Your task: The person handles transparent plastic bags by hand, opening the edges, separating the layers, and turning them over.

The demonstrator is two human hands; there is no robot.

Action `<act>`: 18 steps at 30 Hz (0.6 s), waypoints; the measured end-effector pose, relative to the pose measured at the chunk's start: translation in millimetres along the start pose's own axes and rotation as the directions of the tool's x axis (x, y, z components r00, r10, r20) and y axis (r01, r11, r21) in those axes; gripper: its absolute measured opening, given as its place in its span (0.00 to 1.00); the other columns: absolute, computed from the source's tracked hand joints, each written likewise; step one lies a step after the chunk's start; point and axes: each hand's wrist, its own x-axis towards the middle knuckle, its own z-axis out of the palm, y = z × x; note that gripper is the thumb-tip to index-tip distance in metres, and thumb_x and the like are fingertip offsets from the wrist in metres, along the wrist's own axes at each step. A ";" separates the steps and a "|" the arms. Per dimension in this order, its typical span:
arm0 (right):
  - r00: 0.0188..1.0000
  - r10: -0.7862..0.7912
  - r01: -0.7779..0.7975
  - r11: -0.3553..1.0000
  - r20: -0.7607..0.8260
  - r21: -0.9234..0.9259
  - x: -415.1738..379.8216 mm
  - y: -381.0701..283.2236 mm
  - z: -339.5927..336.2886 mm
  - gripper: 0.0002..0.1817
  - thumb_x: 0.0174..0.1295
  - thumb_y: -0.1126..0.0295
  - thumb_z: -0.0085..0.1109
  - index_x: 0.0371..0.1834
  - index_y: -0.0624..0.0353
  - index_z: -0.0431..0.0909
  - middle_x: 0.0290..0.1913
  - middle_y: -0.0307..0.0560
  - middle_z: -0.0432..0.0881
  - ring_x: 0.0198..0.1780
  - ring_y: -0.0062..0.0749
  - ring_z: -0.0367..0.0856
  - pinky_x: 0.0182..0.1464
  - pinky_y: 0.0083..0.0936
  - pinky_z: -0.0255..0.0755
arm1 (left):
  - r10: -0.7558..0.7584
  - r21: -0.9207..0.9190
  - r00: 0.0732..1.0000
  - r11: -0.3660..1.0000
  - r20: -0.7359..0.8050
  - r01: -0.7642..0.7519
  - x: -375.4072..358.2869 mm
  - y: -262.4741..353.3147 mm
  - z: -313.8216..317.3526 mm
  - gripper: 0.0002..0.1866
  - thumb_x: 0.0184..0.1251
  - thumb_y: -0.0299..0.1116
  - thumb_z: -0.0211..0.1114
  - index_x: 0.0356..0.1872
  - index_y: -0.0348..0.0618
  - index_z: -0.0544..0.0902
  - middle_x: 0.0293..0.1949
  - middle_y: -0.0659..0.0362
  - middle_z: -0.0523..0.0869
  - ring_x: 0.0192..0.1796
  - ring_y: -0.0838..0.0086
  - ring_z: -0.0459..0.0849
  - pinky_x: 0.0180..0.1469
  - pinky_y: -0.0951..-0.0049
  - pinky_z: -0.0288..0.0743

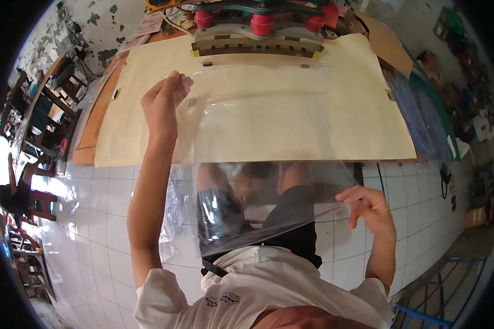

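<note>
A large clear plastic sheet [258,126] hangs between my hands, partly over the cream board and partly above my lap. My left hand [162,104] pinches its far left corner, raised over the left part of the board. Near the sheet's lower right corner, my right hand [369,209] has its thumb and forefinger closed on the edge, with the other fingers curled. The cream board [362,109] lies flat on the table and shows through the film. At its far edge stands a press-like machine [258,38] with a metal bar and red knobs.
Clear plastic film [420,118] is piled on the table's right side, near a cardboard piece [387,41]. More film [173,211] hangs left of my legs. Small dark clips [115,94] sit on the board. A blue metal rack [439,296] stands lower right. Other people are in the background.
</note>
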 end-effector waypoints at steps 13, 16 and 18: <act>0.929 -0.355 0.369 0.906 -0.101 0.209 55.0 -63.9 -79.6 0.17 0.65 0.57 0.54 0.38 0.64 0.72 0.43 0.50 0.76 0.43 0.35 0.77 0.48 0.29 0.72 | -0.037 0.176 0.977 0.984 0.209 0.000 -129.3 38.1 -20.4 0.17 0.68 0.37 0.59 0.45 0.30 0.80 0.39 0.51 0.85 0.41 0.69 0.86 0.45 0.72 0.78; 0.963 -0.258 0.268 0.925 -0.073 0.269 68.0 -59.2 -101.8 0.20 0.63 0.53 0.55 0.38 0.62 0.71 0.42 0.47 0.74 0.44 0.33 0.74 0.47 0.27 0.69 | -0.092 0.228 0.909 0.974 0.407 -0.003 -135.2 58.4 -11.1 0.15 0.67 0.32 0.60 0.46 0.29 0.80 0.39 0.49 0.86 0.39 0.68 0.86 0.46 0.71 0.79; 0.944 -0.327 0.327 0.945 -0.052 0.000 79.1 -50.3 -110.0 0.17 0.64 0.56 0.55 0.36 0.61 0.71 0.40 0.45 0.74 0.43 0.29 0.73 0.47 0.26 0.69 | -0.119 0.293 0.899 0.956 0.421 -0.011 -128.1 62.3 0.9 0.17 0.65 0.35 0.63 0.46 0.31 0.80 0.40 0.50 0.86 0.38 0.69 0.86 0.43 0.71 0.79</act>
